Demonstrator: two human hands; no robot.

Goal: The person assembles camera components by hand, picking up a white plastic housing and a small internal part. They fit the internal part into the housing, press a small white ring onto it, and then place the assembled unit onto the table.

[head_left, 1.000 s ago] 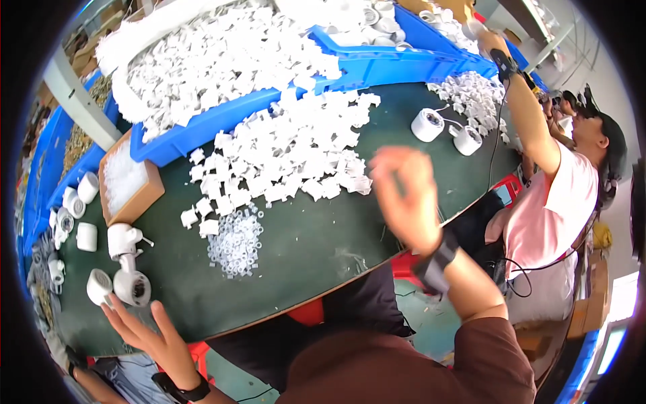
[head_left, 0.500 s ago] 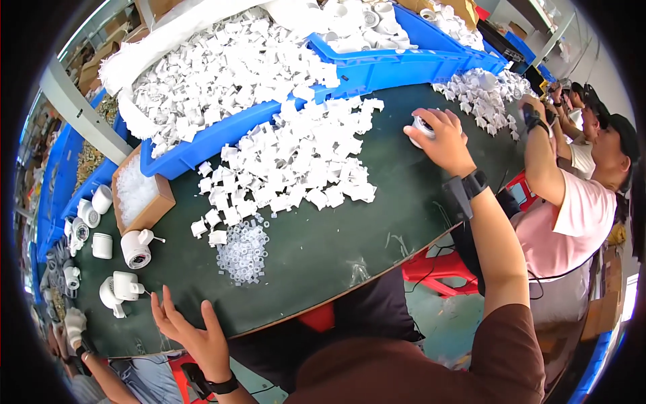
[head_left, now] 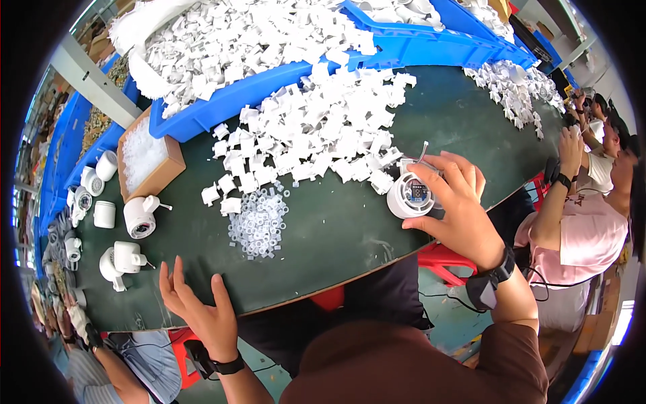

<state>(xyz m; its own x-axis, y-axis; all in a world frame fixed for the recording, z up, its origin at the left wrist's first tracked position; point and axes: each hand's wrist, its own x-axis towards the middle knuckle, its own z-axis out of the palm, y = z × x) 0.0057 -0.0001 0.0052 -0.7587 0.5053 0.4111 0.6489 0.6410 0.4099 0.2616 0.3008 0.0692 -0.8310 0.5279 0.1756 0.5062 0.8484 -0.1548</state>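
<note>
Dark green counter [head_left: 336,262], with loose white housings [head_left: 104,214] near its left edge. Over the front edge, a wide-spread left hand [head_left: 208,322]. Farther right, clear rings [head_left: 258,223] in a pile, open room before that edge. Then a right hand [head_left: 464,207] curled around a round white housing [head_left: 400,205], just inside the front edge.

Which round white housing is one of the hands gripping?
The gripped housing in the right hand, right of the clear rings, showing a dark circuit board; the left-side housings are out of its grasp.
</note>
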